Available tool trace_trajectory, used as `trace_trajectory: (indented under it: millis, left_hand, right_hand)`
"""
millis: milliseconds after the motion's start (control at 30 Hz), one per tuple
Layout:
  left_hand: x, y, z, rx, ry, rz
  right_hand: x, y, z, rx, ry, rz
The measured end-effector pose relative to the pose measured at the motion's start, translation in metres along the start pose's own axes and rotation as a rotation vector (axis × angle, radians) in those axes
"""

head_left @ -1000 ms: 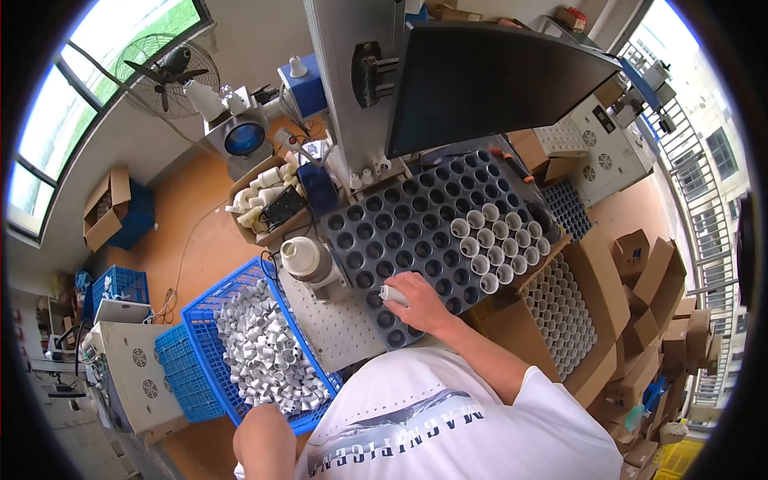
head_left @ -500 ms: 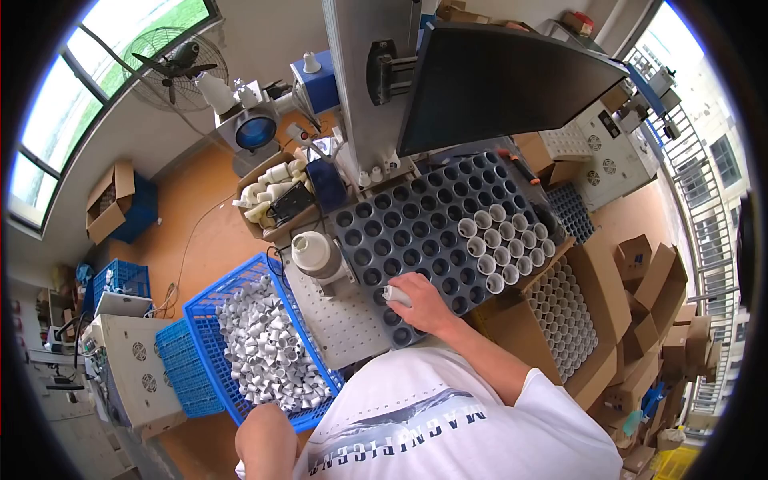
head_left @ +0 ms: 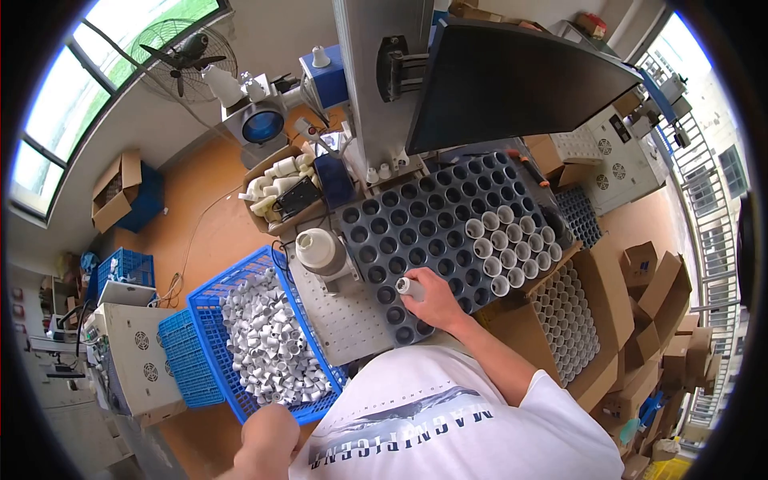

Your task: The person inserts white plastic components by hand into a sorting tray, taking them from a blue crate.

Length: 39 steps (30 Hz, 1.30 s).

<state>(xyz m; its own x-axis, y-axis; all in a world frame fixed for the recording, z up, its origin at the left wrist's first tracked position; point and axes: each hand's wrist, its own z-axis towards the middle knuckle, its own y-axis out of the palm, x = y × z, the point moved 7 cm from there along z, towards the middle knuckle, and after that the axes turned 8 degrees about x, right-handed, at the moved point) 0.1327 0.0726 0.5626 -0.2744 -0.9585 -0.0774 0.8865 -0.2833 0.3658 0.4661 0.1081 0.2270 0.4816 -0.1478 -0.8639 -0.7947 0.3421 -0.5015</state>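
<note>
In my right hand [head_left: 436, 302] is a small white plastic cup-shaped part [head_left: 410, 289], pinched between thumb and fingers with one end turned toward me. This hand is over the front left of a black tray [head_left: 422, 258] of round pockets. Several white cups [head_left: 512, 240] stand in the pockets at the tray's right side. By the near edge of a blue basket [head_left: 210, 340] is my left hand [head_left: 270, 436], its fingers hidden from view. The basket holds a heap of small white plastic parts [head_left: 276, 344].
A perforated metal plate [head_left: 340, 328] with a rounded white fixture [head_left: 318, 252] lies between basket and tray. A monitor [head_left: 520, 88] on a metal column overhangs the tray's back. At right, a cardboard box [head_left: 612, 300] holds rows of white cups [head_left: 568, 320].
My right hand has turned the white part so that its end faces more upward. The whole view has shifted slightly. My left hand stays near the basket's edge.
</note>
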Motion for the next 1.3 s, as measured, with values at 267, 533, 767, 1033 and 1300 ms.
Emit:
trace_trajectory:
  millis: [267, 533, 767, 1033, 1300]
  left_hand:
    - [-0.210, -0.071, -0.191, -0.002, -0.897, 0.521]
    - [-0.236, -0.029, -0.270, -0.286, -1.455, 0.425]
    - [-0.208, -0.100, -0.199, 0.149, -1.184, 0.536]
    - [-0.058, -0.359, -0.319, 0.111, -1.172, 1.430]
    - [0.003, -0.356, -0.378, -0.188, -1.383, 1.595]
  right_hand:
    - [0.002, -0.023, 0.018, 0.077, 0.075, 0.222]
    - [-0.063, -0.006, 0.058, 0.073, -0.009, 0.598]
    - [-0.129, 0.062, 0.091, -0.021, -0.264, 0.374]
    - [-0.128, 0.080, 0.089, 0.120, -0.392, 0.367]
    - [-0.057, 0.022, 0.076, 0.272, -0.503, 0.065]
